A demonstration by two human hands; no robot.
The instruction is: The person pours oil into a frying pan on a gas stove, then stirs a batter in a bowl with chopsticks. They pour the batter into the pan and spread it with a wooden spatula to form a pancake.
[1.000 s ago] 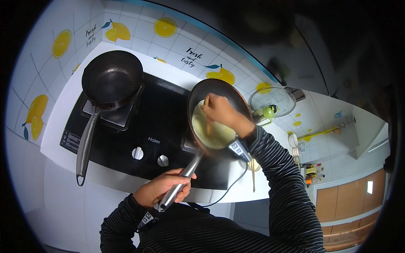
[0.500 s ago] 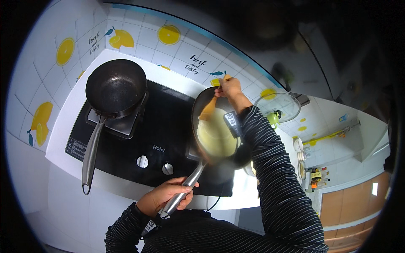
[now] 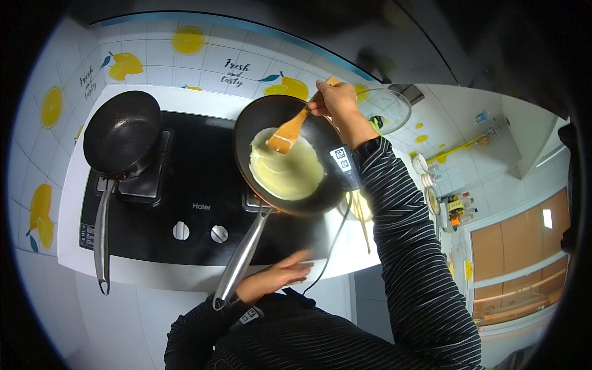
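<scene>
A dark frying pan (image 3: 268, 111) rests over the right side of the cooktop, its metal handle (image 3: 245, 253) pointing toward me. Inside lies a thin round of pale yellow batter (image 3: 288, 177), like a crepe. My right hand (image 3: 338, 102) grips a wooden spatula (image 3: 290, 131) by its handle, the flat blade down at the batter's upper part. Beside the pan handle, my left hand (image 3: 276, 279) is off it, with fingers stretched out and slightly blurred.
A second dark pan (image 3: 123, 132) stands on the left burner of the black cooktop (image 3: 166, 240). A glass lid (image 3: 385, 111) leans at the back right. Near the pan's right side, a utensil (image 3: 361, 213) sits on the white counter, and a dark cable (image 3: 333, 253) hangs over its edge.
My left hand has let go of the pan handle. The pan, tilted before, now sits flatter on the cooktop. The spatula blade has moved from the pan's edge onto the batter. The view has shifted.
</scene>
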